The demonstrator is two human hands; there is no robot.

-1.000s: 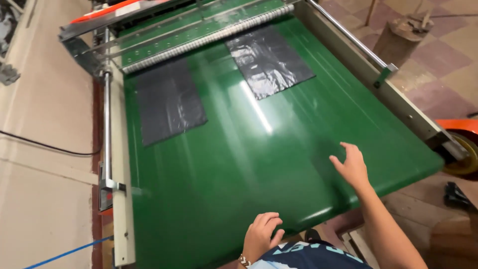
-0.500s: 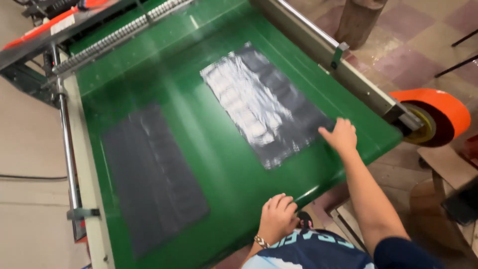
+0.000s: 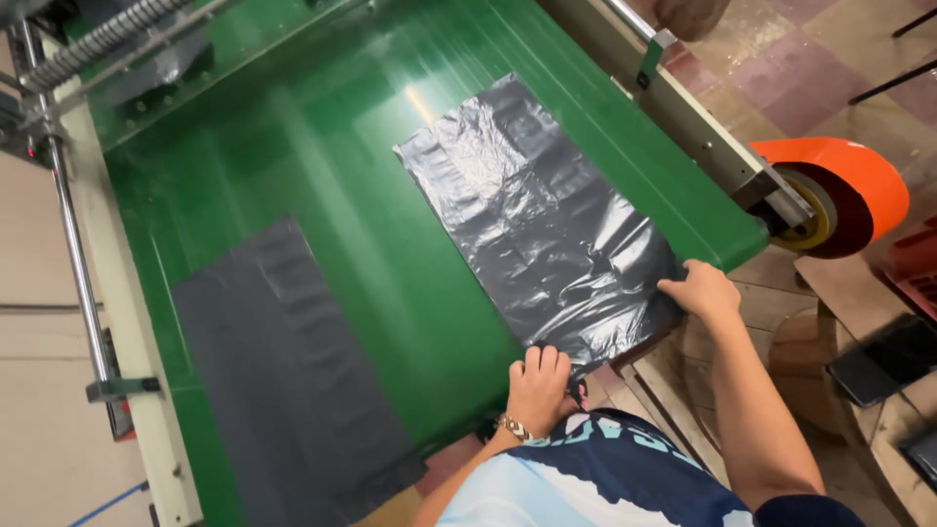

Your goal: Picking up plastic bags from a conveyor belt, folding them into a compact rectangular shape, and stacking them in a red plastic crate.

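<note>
Both hands (spread) on black bag

- Black plastic bag: flat, crinkled, glossy rectangle, right side of green conveyor belt, its near end at the belt's edge.
- Black plastic bag, matte: flat rectangle, left side, overhanging the near edge.

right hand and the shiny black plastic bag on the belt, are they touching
Touching. The head view shows the right hand with its fingers pressed on the near corner of the shiny black bag.
</note>
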